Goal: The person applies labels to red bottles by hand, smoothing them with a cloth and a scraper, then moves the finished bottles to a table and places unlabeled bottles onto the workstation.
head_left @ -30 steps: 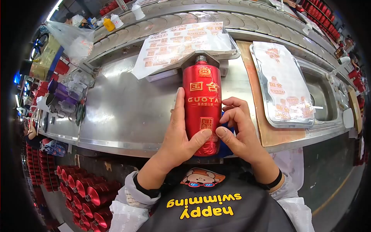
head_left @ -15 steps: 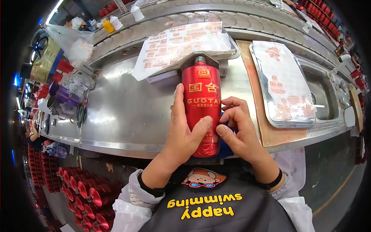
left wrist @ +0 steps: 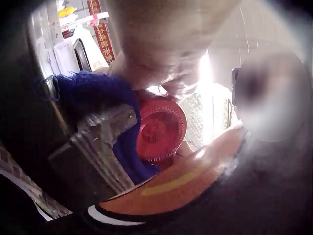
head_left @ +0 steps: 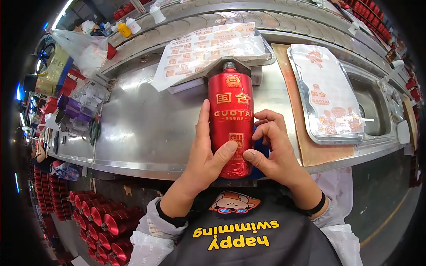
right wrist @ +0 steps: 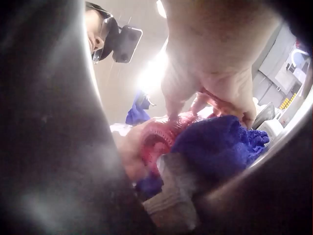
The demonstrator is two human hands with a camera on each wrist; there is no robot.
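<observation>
A red bottle (head_left: 230,99) with gold lettering and a dark cap lies on its back, neck pointing away from me. Its neck end rests at a dark angular holder (head_left: 243,64). My left hand (head_left: 202,155) holds the bottle's left side, fingers along it and thumb over the lower front. On the other side my right hand (head_left: 279,153) has bent fingers against the bottle and its thumb tip at the lower right. The bottle's round base (left wrist: 161,129) faces the left wrist camera. Blue cloth (right wrist: 215,142) bunches beside and beneath the bottle.
Printed sheets (head_left: 188,55) lie on a tray behind the bottle. To the right, more printed sheets (head_left: 321,80) cover a metal tray (head_left: 306,131) on a brown board (head_left: 295,104), beside a sink (head_left: 377,106). Red bottles (head_left: 117,219) are stacked at lower left. A conveyor (head_left: 199,24) runs behind.
My left thumb slid up the front of the bottle, then back down and a little left. The right thumb moved slightly onto the bottle's lower edge. The bottle has barely shifted.
</observation>
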